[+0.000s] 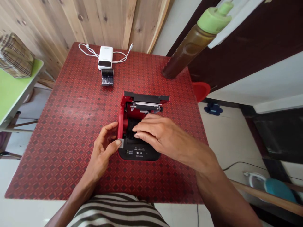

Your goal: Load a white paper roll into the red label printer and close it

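A small red and black printer sits on the table with its lid raised at the far side. A roller bar shows under the lid, and the front panel has small buttons and white print. My left hand grips the printer's left side, thumb on the front corner by a pale grey patch and fingers along the red wall. My right hand reaches over from the right into the dark compartment. Its thumb and fingers are drawn together there; whatever they hold is hidden.
On the red patterned table lie a white power bank with a white cable and a small black roll with white marks. A tall brown bottle with a green cap stands at the back right. A green table is at left.
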`<state>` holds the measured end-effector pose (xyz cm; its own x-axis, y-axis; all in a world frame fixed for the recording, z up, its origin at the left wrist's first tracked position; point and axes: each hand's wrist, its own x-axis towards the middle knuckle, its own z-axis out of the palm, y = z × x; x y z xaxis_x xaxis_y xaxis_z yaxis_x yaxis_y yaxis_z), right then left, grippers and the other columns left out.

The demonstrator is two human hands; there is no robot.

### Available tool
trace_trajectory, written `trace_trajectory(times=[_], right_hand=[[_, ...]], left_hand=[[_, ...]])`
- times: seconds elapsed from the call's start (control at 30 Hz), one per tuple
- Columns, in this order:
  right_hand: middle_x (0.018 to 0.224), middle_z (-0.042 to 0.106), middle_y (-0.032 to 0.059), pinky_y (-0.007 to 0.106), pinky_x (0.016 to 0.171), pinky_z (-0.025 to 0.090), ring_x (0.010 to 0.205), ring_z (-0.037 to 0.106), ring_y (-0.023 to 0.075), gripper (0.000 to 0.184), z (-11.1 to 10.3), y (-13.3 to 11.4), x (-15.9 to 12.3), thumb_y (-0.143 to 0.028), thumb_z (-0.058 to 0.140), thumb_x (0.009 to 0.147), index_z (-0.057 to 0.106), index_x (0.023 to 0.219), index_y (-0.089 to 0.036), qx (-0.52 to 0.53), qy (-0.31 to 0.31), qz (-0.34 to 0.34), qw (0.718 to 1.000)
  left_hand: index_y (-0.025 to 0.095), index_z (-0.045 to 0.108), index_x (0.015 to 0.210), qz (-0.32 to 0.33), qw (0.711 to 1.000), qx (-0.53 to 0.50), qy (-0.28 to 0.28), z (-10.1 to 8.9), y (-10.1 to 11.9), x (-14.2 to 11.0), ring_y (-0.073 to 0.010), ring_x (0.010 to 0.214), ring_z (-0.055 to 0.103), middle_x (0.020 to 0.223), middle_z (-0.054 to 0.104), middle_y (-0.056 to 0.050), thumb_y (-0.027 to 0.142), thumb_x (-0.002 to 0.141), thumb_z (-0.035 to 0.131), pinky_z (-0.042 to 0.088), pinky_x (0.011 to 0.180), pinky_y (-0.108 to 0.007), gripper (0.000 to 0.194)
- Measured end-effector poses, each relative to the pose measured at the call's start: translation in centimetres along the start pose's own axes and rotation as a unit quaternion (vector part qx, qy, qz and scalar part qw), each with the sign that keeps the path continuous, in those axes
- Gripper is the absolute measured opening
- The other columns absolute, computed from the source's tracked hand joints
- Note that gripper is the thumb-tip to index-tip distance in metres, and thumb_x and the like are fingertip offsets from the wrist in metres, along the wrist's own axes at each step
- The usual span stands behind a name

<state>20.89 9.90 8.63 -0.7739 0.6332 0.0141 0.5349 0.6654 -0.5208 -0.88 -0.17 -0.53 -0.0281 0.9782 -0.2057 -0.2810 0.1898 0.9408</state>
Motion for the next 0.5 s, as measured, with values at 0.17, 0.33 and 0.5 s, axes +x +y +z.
trace_trajectory(times=[0.17, 0.33, 0.5], right_hand=[[0.103, 0.086, 0.0036, 0.039, 0.1, 0.059, 0.097, 0.077, 0.0215, 0.025, -1.0, 0.0, -0.2, 0.0, 0.069, 0.104, 0.081, 0.098, -0.021, -0.016, -0.029, -0.039, 0.999], [0.101, 0.081, 0.0031, 0.04, 0.092, 0.059, 0.096, 0.075, 0.0229, 0.029, -0.9, 0.3, -0.5, 0.003, 0.067, 0.101, 0.08, 0.099, -0.022, -0.049, -0.053, -0.002, 0.997], [0.098, 0.077, 0.0028, 0.035, 0.081, 0.055, 0.09, 0.073, 0.0198, 0.031, 0.1, 0.5, -0.1, 0.001, 0.062, 0.105, 0.079, 0.093, -0.022, -0.046, -0.087, 0.023, 0.995]], left_hand=[[0.029, 0.07, 0.149, -0.004, 1.0, 0.01, 0.0, 0.1, 0.2, 0.0, -0.0278, 0.119, 0.076, 0.148, 0.077, -0.009, 0.044, 0.103, 0.08, 0.06, 0.104, -0.042, 0.05], [0.029, 0.069, 0.151, -0.01, 1.0, 0.01, 0.005, 0.1, 0.2, 0.0, -0.0277, 0.113, 0.076, 0.144, 0.078, -0.01, 0.045, 0.102, 0.08, 0.061, 0.101, -0.042, 0.052], [0.028, 0.07, 0.149, -0.009, 1.0, 0.009, 0.003, 0.1, 0.2, 0.0, -0.0285, 0.116, 0.076, 0.143, 0.078, -0.01, 0.045, 0.102, 0.08, 0.06, 0.103, -0.043, 0.051]])
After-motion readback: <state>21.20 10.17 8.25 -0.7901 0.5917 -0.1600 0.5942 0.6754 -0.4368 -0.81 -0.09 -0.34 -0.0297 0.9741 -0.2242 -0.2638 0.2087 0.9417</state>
